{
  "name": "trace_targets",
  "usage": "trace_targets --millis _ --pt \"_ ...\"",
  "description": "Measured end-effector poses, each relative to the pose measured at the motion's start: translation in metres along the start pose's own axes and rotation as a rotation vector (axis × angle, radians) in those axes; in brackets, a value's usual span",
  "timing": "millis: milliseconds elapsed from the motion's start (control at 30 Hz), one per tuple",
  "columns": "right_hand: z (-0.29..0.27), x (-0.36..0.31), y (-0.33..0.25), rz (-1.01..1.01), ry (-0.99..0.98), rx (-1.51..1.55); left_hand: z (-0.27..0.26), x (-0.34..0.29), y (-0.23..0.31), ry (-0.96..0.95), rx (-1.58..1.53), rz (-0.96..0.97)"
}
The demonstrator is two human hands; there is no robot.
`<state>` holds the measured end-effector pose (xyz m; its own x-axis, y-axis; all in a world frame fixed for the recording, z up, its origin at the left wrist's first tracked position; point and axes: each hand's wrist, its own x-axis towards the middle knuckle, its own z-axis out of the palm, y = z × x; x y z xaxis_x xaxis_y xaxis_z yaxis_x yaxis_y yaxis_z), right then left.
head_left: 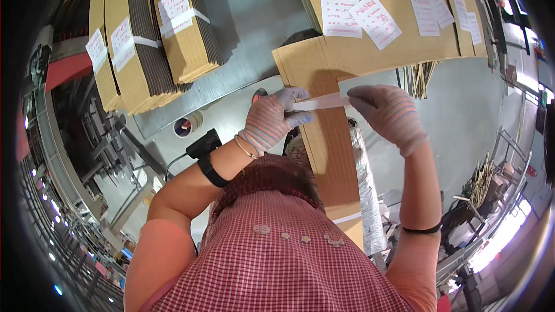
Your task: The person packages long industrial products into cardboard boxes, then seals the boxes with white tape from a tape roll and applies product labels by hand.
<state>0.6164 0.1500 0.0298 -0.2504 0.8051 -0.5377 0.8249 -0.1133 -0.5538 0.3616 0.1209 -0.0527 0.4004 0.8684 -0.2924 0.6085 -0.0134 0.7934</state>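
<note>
A long bundle of brown cardboard strips (330, 156) runs from the table edge toward my body. Across it lies a white band (321, 103). My left hand (272, 117), in a striped grey-and-orange glove, touches the bundle's left side; its thumb and forefinger are spread on either side of the band's left end. In the same kind of glove, my right hand (388, 114) is closed at the band's right end, fingertips pinched together just off the bundle's right side. A second white band (347, 218) crosses the bundle lower down, close to my apron.
Banded cardboard stacks (130, 40) with white labels stand on the metal table (248, 29) at the far left. Wide cardboard sheets (399, 40) with loose paper labels (341, 14) cover the far right. A round container (188, 123) is left of my left hand. Thin sticks (478, 185) lie at right.
</note>
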Motion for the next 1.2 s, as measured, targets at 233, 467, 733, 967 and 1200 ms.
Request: trace_targets --millis 233,467,733,967,1200 --pt "0.116 -0.001 0.099 0.326 0.292 0.325 0.052 0.01 -0.006 0.265 -0.965 -0.292" --pt "0.189 -0.227 0.087 0.567 -0.343 0.934 -0.009 -0.061 -0.03 -0.259 -1.487 -0.209" --pt "0.304 -0.328 -0.012 0.692 -0.335 1.25 0.072 -0.143 -0.185 -0.206 -1.553 -0.777" --pt "0.283 -0.318 -0.07 0.933 -0.516 1.393 0.169 -0.257 -0.205 -0.281 -1.227 -0.946" --pt "0.411 -0.193 0.047 0.985 -0.492 1.492 0.209 -0.288 -0.142 -0.65 -1.54 -1.434"
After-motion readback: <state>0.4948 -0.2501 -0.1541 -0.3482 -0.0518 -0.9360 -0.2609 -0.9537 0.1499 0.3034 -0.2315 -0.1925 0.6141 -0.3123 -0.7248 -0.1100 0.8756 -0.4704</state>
